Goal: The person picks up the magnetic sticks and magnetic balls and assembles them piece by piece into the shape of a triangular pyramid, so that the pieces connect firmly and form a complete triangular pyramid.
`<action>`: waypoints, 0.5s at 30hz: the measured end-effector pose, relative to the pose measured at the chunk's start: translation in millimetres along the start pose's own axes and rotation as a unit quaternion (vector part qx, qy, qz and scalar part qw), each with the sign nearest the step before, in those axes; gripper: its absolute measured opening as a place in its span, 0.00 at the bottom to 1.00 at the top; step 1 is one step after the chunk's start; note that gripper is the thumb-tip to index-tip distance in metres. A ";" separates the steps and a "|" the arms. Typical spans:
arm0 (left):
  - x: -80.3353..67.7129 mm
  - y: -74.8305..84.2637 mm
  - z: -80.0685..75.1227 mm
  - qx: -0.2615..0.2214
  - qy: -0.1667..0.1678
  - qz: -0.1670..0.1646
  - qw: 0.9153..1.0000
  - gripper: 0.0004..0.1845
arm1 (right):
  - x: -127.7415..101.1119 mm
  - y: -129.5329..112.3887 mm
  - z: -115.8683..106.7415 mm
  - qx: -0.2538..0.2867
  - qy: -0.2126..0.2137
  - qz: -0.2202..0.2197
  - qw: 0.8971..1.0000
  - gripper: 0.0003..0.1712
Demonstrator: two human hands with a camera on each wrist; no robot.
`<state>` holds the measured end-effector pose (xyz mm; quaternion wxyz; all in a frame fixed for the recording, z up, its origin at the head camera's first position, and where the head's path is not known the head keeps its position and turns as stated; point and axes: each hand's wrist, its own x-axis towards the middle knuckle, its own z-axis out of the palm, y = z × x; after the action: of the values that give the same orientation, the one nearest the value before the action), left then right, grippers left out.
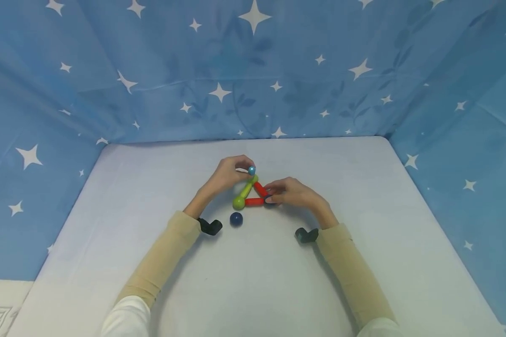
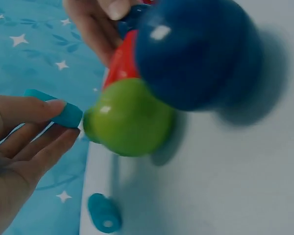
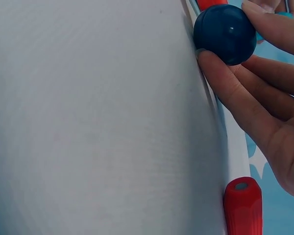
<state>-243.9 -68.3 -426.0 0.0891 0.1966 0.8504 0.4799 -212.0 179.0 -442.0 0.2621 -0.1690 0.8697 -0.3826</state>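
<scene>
A triangle lies on the white table, built of a red rod [image 1: 254, 201], a second red rod [image 1: 260, 189] and a green rod [image 1: 245, 191], with a green ball [image 1: 238, 202] at its near left corner. At its far corner, my left hand [image 1: 230, 174] pinches a short light-blue rod [image 2: 67, 115] between thumb and fingers. My right hand [image 1: 296, 193] grips the dark blue ball [image 3: 225, 34] at the right corner, thumb and fingertips on its sides. A loose dark blue ball [image 1: 236, 219] lies in front of the triangle.
Another light-blue rod [image 2: 104, 213] lies on the table beneath the left hand's side. A loose red rod [image 3: 243, 208] is near the right hand. The white table [image 1: 244, 290] is bordered by a starry blue cloth [image 1: 236, 70] behind and at the sides.
</scene>
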 end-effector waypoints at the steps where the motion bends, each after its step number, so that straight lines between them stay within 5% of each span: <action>1: -0.4 -1.6 0.5 -0.002 -0.001 -0.002 1.000 0.12 | 0.5 -0.4 0.6 -0.002 -0.001 -0.001 1.000 0.29; 10: -2.6 -6.1 -1.1 -0.022 -0.022 0.008 0.999 0.21 | -1.0 -3.6 0.3 -0.004 -0.003 -0.001 1.000 0.30; 15: -5.6 -11.6 -9.3 0.034 -0.002 -0.001 0.999 0.25 | -2.3 -0.7 -1.6 0.010 -0.010 0.005 1.000 0.30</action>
<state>-244.9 -83.2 -431.2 0.0840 0.1997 0.8662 0.4502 -211.0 180.7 -439.8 0.2744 -0.1665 0.8640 -0.3879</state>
